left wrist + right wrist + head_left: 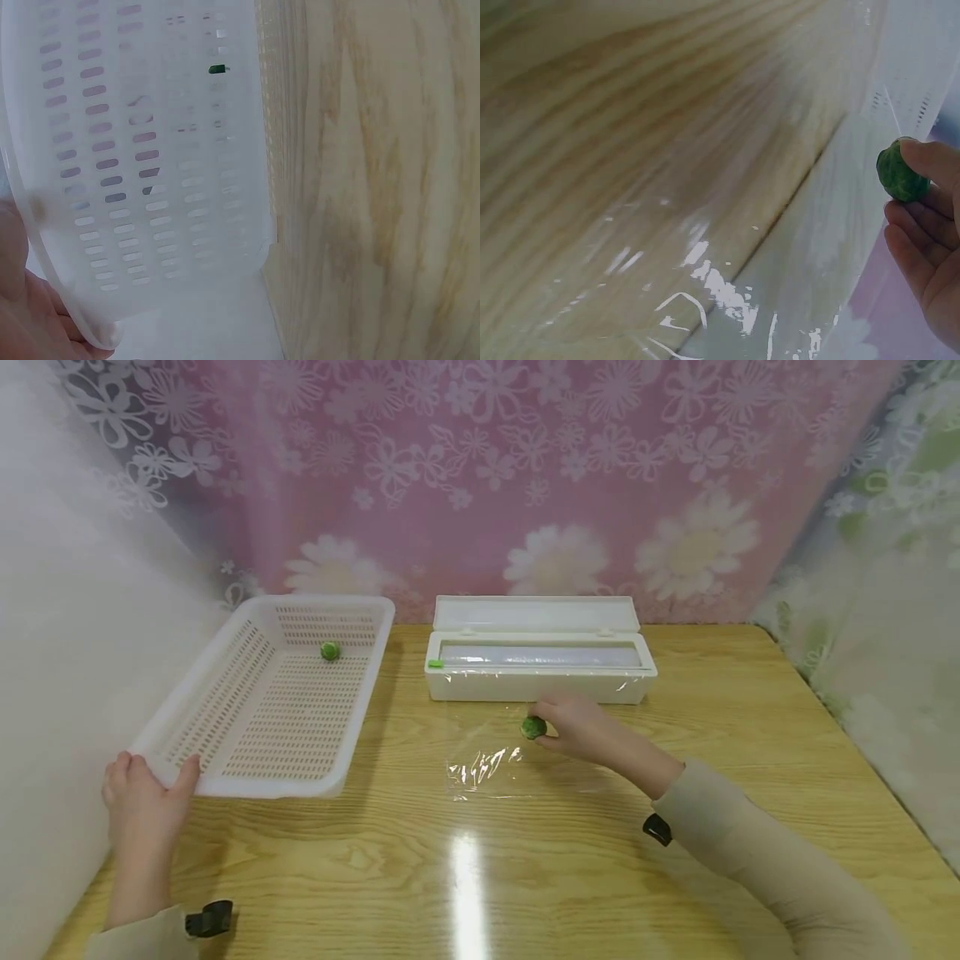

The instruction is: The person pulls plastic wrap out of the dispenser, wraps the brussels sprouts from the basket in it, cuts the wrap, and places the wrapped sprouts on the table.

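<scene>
My right hand [576, 727] pinches a small green Brussels sprout [533, 727] between thumb and fingers, over a sheet of clear cling film [483, 770]. In the right wrist view the same sprout [901, 174] shows at the fingertips, with the shiny film [724, 289] spread beside it. On the left, my left hand [146, 799] grips the near left corner of a white slotted plastic basket [262, 788], thumb over its rim. A second sprout [330, 650] lies inside, toward the far end. The left wrist view shows the basket's slotted wall [161, 217] from outside, tilted.
A white cling film dispenser [540, 689] stands behind the sheet, its lid [534, 613] raised and the roll [540, 656] showing. A green slider [436, 664] sits at its left end. The wooden table [360, 877] meets a flowered pink curtain [450, 527] at the back.
</scene>
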Motion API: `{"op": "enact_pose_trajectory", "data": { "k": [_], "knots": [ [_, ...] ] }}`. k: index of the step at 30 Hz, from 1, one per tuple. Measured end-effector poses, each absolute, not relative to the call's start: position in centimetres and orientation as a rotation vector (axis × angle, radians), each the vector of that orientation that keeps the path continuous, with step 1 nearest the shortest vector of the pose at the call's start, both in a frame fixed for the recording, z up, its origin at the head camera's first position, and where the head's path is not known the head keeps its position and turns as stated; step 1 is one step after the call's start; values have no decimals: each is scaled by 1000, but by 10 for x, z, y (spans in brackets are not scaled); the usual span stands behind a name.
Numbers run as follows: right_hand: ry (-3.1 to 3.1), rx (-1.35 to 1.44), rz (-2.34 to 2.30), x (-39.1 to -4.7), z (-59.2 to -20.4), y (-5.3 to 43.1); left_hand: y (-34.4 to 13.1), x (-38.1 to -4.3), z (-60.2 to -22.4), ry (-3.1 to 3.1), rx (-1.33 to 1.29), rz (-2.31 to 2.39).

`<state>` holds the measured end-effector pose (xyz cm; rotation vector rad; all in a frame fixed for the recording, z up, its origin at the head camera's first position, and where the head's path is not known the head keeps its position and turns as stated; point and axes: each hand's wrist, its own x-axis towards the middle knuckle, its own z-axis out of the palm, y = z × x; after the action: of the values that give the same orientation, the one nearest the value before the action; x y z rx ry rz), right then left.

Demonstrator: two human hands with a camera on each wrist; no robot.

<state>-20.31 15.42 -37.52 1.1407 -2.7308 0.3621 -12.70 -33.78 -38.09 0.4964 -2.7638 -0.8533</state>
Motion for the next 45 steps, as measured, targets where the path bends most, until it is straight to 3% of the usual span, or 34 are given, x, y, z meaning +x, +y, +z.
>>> {"op": "enact_pose_trajectory", "data": {
  "k": [18, 32, 38, 45],
  "knots": [
    [-2958, 1124, 244, -190, -410, 163, -338, -125, -382, -2771, 459, -865],
    [-2949, 1133, 275, -189, -416, 166, -333, -127, -382, -2650, 373, -959],
    [-2958, 1112, 258, -188, -416, 168, -292, -124, -358, -2424, 92, -908],
    [-2956, 1128, 266, -188, -415, 168, -213, -123, -334, -2017, -456, -759]
  ]
}}
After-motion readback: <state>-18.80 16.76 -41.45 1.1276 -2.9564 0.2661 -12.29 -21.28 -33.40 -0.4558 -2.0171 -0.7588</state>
